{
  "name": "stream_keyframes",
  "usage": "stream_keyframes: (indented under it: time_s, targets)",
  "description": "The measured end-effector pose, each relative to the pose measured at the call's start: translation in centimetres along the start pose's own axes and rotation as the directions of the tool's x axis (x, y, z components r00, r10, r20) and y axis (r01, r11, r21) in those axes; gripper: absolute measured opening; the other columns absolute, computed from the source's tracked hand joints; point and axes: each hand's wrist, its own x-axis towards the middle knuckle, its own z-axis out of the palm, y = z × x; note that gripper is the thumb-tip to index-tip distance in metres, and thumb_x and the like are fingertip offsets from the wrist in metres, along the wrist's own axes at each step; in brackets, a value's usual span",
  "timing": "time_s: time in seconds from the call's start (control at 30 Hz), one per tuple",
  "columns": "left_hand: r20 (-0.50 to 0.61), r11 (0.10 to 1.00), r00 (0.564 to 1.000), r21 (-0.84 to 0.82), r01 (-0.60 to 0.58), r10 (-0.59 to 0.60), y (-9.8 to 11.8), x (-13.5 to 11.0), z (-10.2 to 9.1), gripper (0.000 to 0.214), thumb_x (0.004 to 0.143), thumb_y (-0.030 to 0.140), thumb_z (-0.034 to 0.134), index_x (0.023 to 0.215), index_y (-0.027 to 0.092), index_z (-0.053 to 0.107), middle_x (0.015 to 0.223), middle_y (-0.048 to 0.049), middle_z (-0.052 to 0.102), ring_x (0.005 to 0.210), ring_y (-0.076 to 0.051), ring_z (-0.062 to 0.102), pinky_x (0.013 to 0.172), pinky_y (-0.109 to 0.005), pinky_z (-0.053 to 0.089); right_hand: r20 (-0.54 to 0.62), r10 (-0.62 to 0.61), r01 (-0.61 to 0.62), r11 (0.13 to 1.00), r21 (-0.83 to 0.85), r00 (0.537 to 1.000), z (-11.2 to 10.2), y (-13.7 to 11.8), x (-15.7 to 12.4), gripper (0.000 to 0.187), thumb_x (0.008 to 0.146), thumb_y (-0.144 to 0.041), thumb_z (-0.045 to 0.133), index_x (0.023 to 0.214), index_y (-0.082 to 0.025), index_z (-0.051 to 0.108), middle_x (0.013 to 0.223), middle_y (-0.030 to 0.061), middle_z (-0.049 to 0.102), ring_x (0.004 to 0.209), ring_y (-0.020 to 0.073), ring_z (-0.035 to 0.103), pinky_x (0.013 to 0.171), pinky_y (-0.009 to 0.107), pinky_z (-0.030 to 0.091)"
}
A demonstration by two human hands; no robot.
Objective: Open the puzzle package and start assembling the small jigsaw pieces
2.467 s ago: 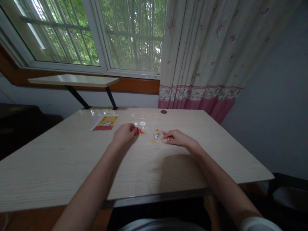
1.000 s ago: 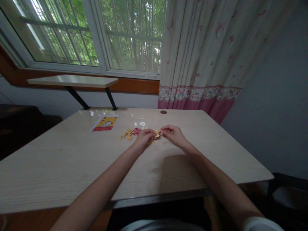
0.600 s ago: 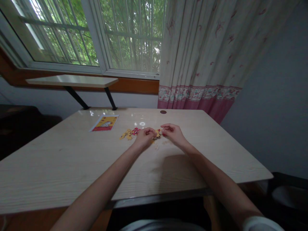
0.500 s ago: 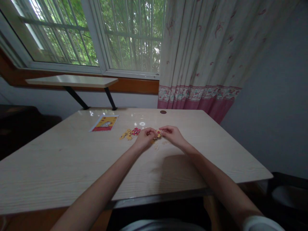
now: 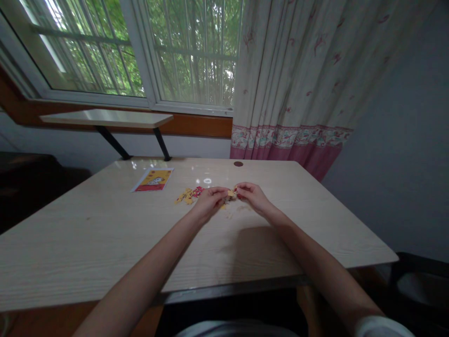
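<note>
My left hand (image 5: 210, 200) is closed in a pinch on a small yellow puzzle piece (image 5: 230, 193). Facing it, my right hand (image 5: 253, 196) pinches a small piece with red on it (image 5: 237, 189), largely covered by the fingers. The fingertips of both hands are close together, just above the table. Beneath and between them lie more small pieces (image 5: 229, 200), partly hidden. To the left of my left hand is a pile of yellow pieces (image 5: 184, 196) beside a cluster of red pieces (image 5: 197, 191).
A printed sheet in yellow and red with a white figure (image 5: 154, 180) lies at the back left of the pale wooden table (image 5: 105, 243). Behind it stands a raised shelf (image 5: 112, 118) on black legs. A round brown disc (image 5: 238, 164) is near the table's back edge, below the curtain (image 5: 280, 107).
My left fingers have straightened a little over the yellow piece. My right hand has shifted slightly, and a red piece now shows at its fingertips.
</note>
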Motion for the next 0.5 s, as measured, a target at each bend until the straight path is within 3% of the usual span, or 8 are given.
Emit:
stream_keyframes:
  time_s: [0.2,0.37,0.5]
  targets:
    - [-0.108,1.000,0.994,-0.005,-0.012,0.011,0.24,0.08,0.32,0.016,0.056,0.023,0.075,0.067,0.013,0.069,0.049,-0.0019,0.060,0.046,-0.010,0.050,0.046,-0.022,0.038,0.017,-0.012,0.013,1.000,-0.021,1.000,0.13,0.10,0.00,0.032,0.060,-0.040,0.075,0.079,-0.016,0.068,0.073,0.0022,0.067,0.063,0.0108,0.057,0.064,0.025,0.045]
    - [-0.083,0.999,0.996,-0.015,-0.046,0.044,0.72,-0.17,0.73,0.014,0.056,0.019,0.075,0.067,0.013,0.070,0.054,-0.0028,0.063,0.053,-0.013,0.055,0.052,-0.025,0.042,-0.044,-0.069,0.063,0.991,-0.119,0.997,0.02,0.53,0.02,0.031,0.062,-0.039,0.073,0.081,-0.015,0.070,0.078,0.0049,0.069,0.068,0.0132,0.060,0.070,0.029,0.048]
    - [-0.039,0.998,0.998,0.018,-0.057,0.058,0.83,-0.41,0.76,0.019,0.054,0.020,0.078,0.069,0.013,0.070,0.057,-0.0033,0.064,0.055,-0.013,0.055,0.054,-0.026,0.044,-0.026,-0.088,0.081,0.974,-0.211,0.996,0.22,0.68,-0.15,0.031,0.066,-0.040,0.070,0.084,-0.014,0.071,0.082,0.0071,0.070,0.072,0.0146,0.061,0.072,0.030,0.048]
